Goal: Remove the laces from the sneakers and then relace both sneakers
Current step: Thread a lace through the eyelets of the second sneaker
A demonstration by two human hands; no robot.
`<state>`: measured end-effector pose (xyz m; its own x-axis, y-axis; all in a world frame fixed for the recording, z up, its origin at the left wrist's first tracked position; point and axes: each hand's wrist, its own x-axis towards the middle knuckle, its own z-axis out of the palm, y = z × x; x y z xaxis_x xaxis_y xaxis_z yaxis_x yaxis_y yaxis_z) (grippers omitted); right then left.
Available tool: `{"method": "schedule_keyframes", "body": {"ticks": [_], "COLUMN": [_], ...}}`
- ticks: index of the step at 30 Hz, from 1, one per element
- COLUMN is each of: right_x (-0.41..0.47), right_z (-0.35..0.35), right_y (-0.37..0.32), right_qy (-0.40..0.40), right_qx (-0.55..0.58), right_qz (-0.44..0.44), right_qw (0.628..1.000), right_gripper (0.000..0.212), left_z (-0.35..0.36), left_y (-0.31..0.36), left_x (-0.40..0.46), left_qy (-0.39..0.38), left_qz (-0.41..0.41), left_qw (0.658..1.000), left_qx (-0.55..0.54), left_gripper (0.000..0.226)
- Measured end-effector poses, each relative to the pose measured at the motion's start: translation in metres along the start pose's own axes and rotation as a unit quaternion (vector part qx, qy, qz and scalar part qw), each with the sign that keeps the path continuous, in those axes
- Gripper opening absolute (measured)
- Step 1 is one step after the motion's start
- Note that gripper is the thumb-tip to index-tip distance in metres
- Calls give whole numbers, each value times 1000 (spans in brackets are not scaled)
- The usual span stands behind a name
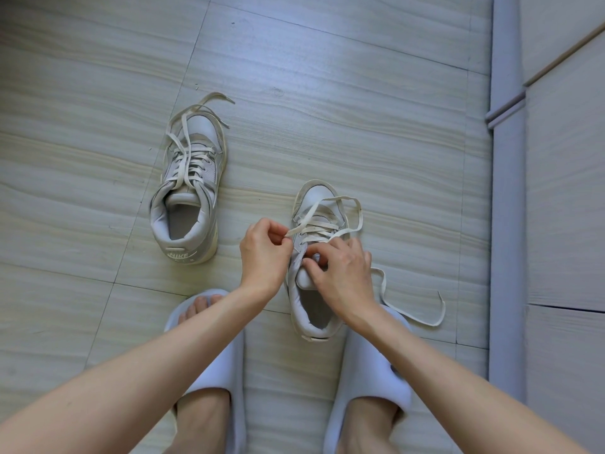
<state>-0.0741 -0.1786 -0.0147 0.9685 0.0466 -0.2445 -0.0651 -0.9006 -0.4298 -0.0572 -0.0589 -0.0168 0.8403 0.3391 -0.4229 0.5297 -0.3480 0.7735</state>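
Two pale grey sneakers stand on the floor with toes pointing away from me. The left sneaker (188, 191) is laced through most eyelets, and its cream lace (183, 132) trails loose past the toe. The right sneaker (314, 257) sits just ahead of my feet, laced over its lower eyelets only. My left hand (263, 253) pinches the end of its cream lace (347, 221) beside the shoe's left eyelets. My right hand (340, 270) rests over the tongue, fingertips curled at the upper eyelets. The lace's other end loops out on the floor to the right.
My feet in pale blue slippers (216, 365) stand at the bottom centre, the right slipper (373, 371) touching the right sneaker's heel. A grey skirting strip (507, 224) and a pale cabinet (566, 191) run along the right side. Wood-grain tiled floor (327, 93) spreads around the shoes.
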Motion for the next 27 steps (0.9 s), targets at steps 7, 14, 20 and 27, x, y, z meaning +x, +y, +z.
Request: {"method": "schedule_keyframes", "body": {"ticks": [7, 14, 20, 27], "right_x": [1, 1, -9, -7], "right_z": [0, 1, -29, -58], "right_y": [0, 6, 22, 55], "right_qy": [-1, 6, -21, 44], "right_qx": [2, 79, 452, 788], "right_qz": [2, 9, 150, 335], "right_qw": [1000, 997, 879, 515], "right_gripper": [19, 12, 24, 30], "left_z": [0, -3, -5, -27], "left_y": [0, -12, -12, 1], "left_x": [-4, -7, -2, 9], "left_qy": [-51, -89, -91, -192], "left_qz": [4, -20, -62, -87], "left_qw": [999, 995, 991, 894], "left_qx": [-17, -35, -73, -396], "left_gripper": [19, 10, 15, 14]}}
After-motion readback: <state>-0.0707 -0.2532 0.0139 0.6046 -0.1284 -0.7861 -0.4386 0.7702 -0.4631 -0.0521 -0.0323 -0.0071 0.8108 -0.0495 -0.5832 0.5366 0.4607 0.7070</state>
